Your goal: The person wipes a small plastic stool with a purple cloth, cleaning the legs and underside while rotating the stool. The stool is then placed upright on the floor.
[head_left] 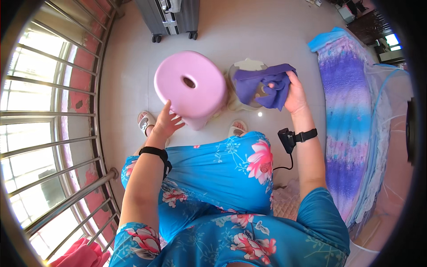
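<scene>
A pink plastic stool (209, 84) with an oval hole in its seat stands on the floor ahead of me. My left hand (167, 123) is at its near edge, fingers spread, and nothing is gripped in it. Whether the fingertips press on the stool is hard to tell. To the right of the stool, my right hand (294, 94) is closed on a crumpled purple cloth (262, 84). The cloth hangs over a round, partly see-through container (249, 65), covering most of it, so what lies inside is hidden.
A grey suitcase (178, 18) on wheels stands at the back. Metal window bars (49, 115) run along the left. A blue, purple and pink bedspread (342, 111) with sheer netting hangs on the right. My slippered feet (146, 121) are near the stool.
</scene>
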A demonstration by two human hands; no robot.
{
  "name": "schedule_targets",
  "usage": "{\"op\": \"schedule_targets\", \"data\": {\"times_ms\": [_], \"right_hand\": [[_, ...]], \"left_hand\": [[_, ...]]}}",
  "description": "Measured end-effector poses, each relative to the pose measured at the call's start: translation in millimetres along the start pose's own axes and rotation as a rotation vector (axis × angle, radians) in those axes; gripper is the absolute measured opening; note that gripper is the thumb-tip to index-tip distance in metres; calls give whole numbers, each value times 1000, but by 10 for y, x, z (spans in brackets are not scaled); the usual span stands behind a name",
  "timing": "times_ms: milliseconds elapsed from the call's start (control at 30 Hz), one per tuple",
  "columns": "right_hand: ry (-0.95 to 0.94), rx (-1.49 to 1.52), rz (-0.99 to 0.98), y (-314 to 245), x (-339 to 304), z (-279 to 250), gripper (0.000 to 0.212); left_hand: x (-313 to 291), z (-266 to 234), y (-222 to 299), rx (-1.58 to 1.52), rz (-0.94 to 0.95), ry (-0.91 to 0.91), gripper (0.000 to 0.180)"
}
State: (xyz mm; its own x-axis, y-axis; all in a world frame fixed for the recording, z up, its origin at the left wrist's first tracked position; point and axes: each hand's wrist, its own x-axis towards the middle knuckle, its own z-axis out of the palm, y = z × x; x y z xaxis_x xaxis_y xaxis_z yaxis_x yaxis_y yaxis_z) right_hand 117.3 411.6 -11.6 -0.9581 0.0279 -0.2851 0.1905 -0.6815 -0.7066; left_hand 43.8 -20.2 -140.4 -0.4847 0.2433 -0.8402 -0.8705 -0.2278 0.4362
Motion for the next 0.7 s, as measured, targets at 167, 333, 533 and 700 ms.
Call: {"op": "schedule_targets", "data": {"times_ms": [167,333,533,700], "right_hand": [[-151,-197,138,265,332,771,38],[-505,-1972,-409,1296,706,1220,63],[-556,-2019,-440,1583,1426,724,63],[393,-1985,-358,772,1730,54,27]], "left_hand": [[-177,304,21,390,-26,-188,95],[-292,454,80,56,-1,-61,89],[-432,715,100,91,81,-5,81],[-560,790,157,68,147,-15,76]]}}
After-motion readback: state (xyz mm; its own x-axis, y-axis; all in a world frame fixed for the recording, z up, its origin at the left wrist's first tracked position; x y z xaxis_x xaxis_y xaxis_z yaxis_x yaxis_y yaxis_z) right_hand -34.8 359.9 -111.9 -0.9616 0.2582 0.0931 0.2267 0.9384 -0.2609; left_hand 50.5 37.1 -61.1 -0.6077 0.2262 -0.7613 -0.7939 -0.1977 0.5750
